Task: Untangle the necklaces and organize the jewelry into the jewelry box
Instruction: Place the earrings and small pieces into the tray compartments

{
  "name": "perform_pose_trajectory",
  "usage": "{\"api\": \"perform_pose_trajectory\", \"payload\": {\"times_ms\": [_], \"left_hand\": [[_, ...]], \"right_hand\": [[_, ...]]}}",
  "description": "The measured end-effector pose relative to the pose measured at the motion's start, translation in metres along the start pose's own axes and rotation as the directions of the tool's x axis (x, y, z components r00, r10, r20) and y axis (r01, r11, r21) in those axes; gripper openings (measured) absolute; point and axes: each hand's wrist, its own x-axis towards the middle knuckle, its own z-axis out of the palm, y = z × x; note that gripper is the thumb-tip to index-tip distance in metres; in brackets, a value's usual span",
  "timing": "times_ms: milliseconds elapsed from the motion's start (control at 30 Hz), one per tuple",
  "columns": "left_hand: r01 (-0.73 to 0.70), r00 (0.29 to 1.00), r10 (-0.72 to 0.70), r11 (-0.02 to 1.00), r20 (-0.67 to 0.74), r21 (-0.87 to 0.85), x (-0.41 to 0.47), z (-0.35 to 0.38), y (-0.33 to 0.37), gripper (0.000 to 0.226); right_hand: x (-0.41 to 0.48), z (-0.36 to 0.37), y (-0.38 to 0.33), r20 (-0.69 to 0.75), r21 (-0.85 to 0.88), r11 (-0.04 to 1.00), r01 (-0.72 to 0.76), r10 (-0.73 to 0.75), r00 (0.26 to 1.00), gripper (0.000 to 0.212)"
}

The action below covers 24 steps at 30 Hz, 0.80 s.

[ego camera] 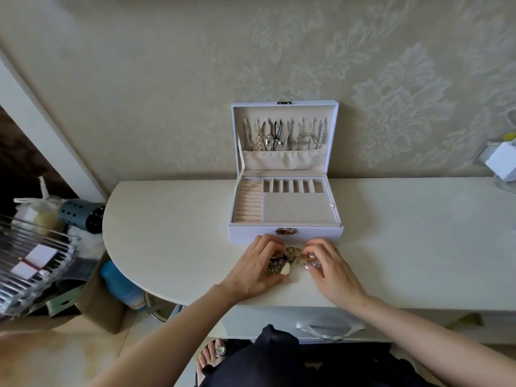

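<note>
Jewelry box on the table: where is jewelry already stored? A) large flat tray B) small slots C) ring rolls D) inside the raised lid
D: chains and pendants hang inside the lid, while the compartments below look bare.

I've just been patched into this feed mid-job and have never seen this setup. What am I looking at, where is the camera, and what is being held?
There is no machine here: a person works with two bare hands. The single picture comes from a camera worn on the person's head, looking forward and down. On the white table stands an open jewelry box. Its lid is upright, with necklaces hanging inside, and its tray compartments look empty. In front of the box lies a tangle of jewelry. The left hand and right hand both curl their fingers into that tangle, one from each side.
</note>
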Motion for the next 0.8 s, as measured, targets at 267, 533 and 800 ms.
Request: {"api": "perform_pose_trajectory", "payload": {"times_ms": [267, 533, 800], "left_hand": [[0.004, 0.999, -0.004, 1.0, -0.037, 0.024, -0.002, -0.001, 0.001, 0.035], [-0.014, 0.986, 0.024, 0.998, -0.164, 0.065, 0.0, 0.001, 0.0, 0.009], [0.072, 0.937, -0.113, 0.988, -0.332, -0.133, 0.004, -0.01, 0.007, 0.023]], "right_hand": [[-0.003, -0.004, 0.002, -0.019, 0.018, 0.999, -0.038, 0.038, 0.999, 0.025], [-0.004, -0.005, 0.002, -0.016, 0.021, 0.998, -0.062, 0.062, 0.998, 0.024], [-0.001, -0.008, 0.0, -0.009, 0.065, 0.995, -0.073, 0.074, 0.997, 0.027]]}}
